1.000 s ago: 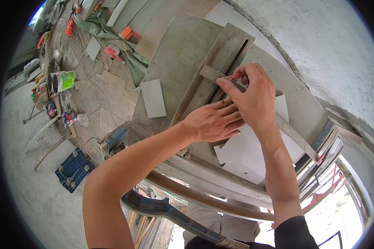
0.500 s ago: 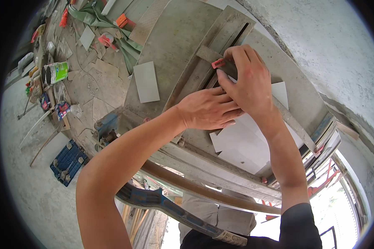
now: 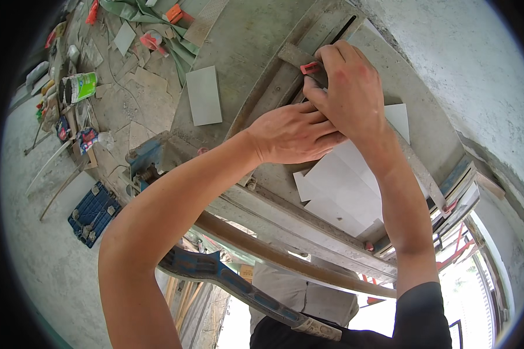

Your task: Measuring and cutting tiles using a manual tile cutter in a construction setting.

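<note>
My right hand (image 3: pixel 355 87) is closed over the upper end of a grey bar (image 3: pixel 292 54), thumb on one side and fingers on the other. A small red piece (image 3: pixel 310 68) shows on the bar between thumb and forefinger. Palm down, my left hand (image 3: pixel 294 136) rests with its fingers stretched out, their ends tucked near the right wrist. Beneath both hands lies a slotted metal rail (image 3: pixel 273 93) on the grey bench. White tile pieces (image 3: pixel 343 186) lie partly under my right forearm. What the left palm touches is hidden.
A pale rectangular tile (image 3: pixel 204 96) lies on the bench's left part. A rough wall (image 3: pixel 471 64) bounds the right side. Broken tiles, a green-labelled bucket (image 3: pixel 78 87) and a blue plastic rack (image 3: pixel 94 214) are on the floor. A blue-grey curved handle (image 3: pixel 233 282) lies nearest me.
The view has shifted, so bench and tiles appear slightly higher. Both hands keep about the same place against the bar and rail.
</note>
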Demonstrator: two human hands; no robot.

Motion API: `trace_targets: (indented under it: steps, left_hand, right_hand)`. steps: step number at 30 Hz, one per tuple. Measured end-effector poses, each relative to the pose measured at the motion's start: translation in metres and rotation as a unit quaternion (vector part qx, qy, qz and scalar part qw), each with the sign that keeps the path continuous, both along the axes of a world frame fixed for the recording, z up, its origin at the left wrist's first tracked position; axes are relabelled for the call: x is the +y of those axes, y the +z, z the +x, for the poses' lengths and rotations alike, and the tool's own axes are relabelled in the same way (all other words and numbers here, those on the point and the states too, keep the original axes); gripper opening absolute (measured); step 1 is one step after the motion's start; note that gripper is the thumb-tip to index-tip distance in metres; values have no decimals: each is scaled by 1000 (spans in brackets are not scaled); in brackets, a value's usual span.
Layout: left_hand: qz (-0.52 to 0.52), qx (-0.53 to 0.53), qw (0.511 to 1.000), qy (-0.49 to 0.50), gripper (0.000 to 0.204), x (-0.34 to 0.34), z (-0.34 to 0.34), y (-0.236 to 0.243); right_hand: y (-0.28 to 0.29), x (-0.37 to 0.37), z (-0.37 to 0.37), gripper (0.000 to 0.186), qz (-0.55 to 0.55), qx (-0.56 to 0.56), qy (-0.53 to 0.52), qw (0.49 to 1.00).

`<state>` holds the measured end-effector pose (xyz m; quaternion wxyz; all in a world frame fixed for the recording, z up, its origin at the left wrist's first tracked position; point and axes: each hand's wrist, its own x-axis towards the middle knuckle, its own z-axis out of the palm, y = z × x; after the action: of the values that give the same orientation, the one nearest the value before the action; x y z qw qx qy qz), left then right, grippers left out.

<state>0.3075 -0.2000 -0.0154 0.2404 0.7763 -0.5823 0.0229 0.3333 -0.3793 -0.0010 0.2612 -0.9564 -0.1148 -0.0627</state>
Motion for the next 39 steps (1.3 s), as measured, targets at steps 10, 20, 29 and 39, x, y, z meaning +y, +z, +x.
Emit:
trace_targets:
  steps: [10,20,29,39]
  left_hand:
    - [23,-8,1000,-7,31,1,2,7]
    - [63,14,997,-44,78,-3,8,18]
    - [81,27,996,-38,66,-5,10,23]
    - [50,22,998,-25,76,-5,8,17]
  right_hand:
    - [5,-4,-8,40,45,-80,-20,996]
    - [53,-99,44,40,656,292,-102,688]
    - [35,-74,66,53,724,409,-185,524]
    - [15,-80,65,54,758,373,-164,509]
